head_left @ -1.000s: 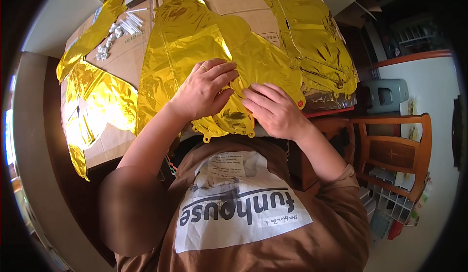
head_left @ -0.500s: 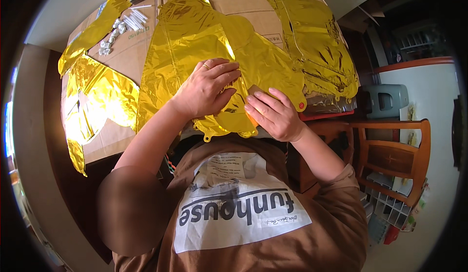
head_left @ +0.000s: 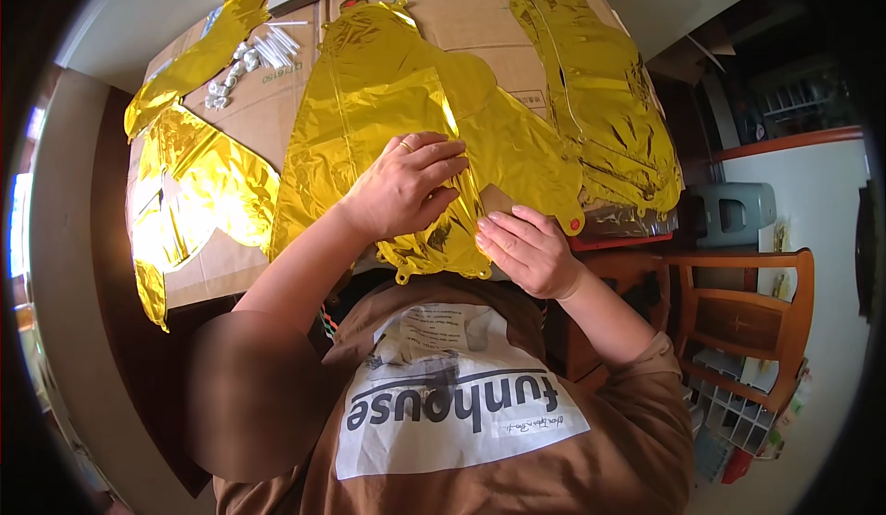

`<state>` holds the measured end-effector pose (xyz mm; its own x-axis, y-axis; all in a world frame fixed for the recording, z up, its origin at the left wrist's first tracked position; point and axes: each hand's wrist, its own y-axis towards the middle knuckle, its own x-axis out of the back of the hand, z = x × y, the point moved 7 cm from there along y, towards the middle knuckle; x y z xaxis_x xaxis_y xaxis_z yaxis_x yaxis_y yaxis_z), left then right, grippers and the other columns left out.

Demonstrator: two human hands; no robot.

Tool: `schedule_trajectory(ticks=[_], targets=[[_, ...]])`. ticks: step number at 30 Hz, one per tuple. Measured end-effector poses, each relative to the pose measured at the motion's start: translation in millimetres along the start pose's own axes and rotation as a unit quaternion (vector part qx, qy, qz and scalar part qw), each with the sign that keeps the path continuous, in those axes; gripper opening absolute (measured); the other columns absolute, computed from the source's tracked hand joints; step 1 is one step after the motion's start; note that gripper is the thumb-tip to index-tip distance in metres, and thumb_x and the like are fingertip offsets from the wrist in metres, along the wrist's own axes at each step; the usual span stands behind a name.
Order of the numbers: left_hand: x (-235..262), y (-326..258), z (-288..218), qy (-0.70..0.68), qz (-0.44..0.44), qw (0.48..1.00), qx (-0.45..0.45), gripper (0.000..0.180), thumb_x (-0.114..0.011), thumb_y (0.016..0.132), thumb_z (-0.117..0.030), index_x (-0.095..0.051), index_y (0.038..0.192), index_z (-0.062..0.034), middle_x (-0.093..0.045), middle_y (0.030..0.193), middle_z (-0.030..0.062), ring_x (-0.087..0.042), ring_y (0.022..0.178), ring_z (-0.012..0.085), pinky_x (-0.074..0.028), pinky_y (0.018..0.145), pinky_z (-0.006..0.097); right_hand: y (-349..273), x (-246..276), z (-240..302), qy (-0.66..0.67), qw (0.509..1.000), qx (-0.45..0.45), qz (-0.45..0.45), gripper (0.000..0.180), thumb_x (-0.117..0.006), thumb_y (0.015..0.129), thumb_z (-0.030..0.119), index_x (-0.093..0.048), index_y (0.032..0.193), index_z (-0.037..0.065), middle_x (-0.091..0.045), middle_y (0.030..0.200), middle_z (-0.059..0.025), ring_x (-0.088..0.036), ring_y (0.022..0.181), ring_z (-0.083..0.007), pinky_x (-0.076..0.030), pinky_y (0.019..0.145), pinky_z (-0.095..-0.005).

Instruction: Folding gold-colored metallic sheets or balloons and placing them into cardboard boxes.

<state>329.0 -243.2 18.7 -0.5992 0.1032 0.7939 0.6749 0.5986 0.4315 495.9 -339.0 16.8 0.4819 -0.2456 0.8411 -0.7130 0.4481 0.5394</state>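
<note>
Over the cardboard-covered bench (head_left: 461,28), a flat gold foil balloon (head_left: 378,109) lies mid-surface beneath both hands. The right hand (head_left: 531,252) has drawn farther from the left hand (head_left: 406,183), exposing a brown patch (head_left: 496,199); the foil there seems to be getting worked. Fingers lie nearly together on each; any grip is hidden. The bench's near edge is close; bare cardboard opens farther out, between flanking gold foil pieces (head_left: 604,90).

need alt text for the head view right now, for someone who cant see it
A person's left hand rests on a large gold foil piece spread over cardboard, with the right hand at its near edge. Other foil pieces lie on either side; thin white sticks and small white pieces sit together toward the upper left.
</note>
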Motion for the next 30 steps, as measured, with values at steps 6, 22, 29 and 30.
schedule_trajectory(ticks=[6,22,29,30], targets=[[1.6,-0.2,-0.7,0.005,0.002,1.0,0.001,0.04,-0.075,0.086,-0.017,-0.069,0.124,-0.0047,-0.065,0.132,0.0142,-0.059,0.123,0.0345,-0.047,0.105,0.046,2.4,-0.7,-4.5,0.048,0.999,-0.003,0.016,0.03,-0.068,0.086,0.015,-0.074,0.114,0.003,-0.072,0.121,-0.0125,-0.068,0.112,-0.0256,-0.049,0.105,-0.0431],[-0.7,-3.8,4.5,0.037,0.021,0.999,0.021,0.043,-0.074,0.085,-0.022,-0.069,0.127,-0.0103,-0.065,0.137,0.007,-0.058,0.129,0.0267,-0.029,0.117,0.066,125.9,-53.4,-217.6,0.016,0.896,-0.413,0.164,0.055,-0.089,0.077,0.039,-0.068,0.109,-0.001,-0.072,0.109,-0.0179,-0.071,0.093,-0.0323,-0.056,0.086,-0.0411],[-1.4,-5.5,7.2,0.036,0.029,0.998,0.029,0.041,-0.074,0.087,-0.025,-0.07,0.125,-0.0113,-0.064,0.137,0.0064,-0.057,0.13,0.0265,-0.029,0.116,0.069,128.2,-76.2,-230.7,0.106,0.826,-0.467,0.296,0.044,-0.086,0.075,0.027,-0.071,0.109,0.003,-0.074,0.11,-0.0188,-0.072,0.104,-0.0321,-0.055,0.091,-0.0405],[-0.4,-6.3,6.7,0.033,0.026,0.999,0.032,0.04,-0.074,0.087,-0.026,-0.07,0.124,-0.0113,-0.064,0.137,0.0064,-0.057,0.13,0.0266,-0.029,0.116,0.069,129.0,-73.7,-228.9,0.123,0.839,-0.467,0.251,0.041,-0.085,0.075,0.023,-0.069,0.106,0.002,-0.073,0.104,-0.0167,-0.071,0.097,-0.0289,-0.055,0.087,-0.039]])
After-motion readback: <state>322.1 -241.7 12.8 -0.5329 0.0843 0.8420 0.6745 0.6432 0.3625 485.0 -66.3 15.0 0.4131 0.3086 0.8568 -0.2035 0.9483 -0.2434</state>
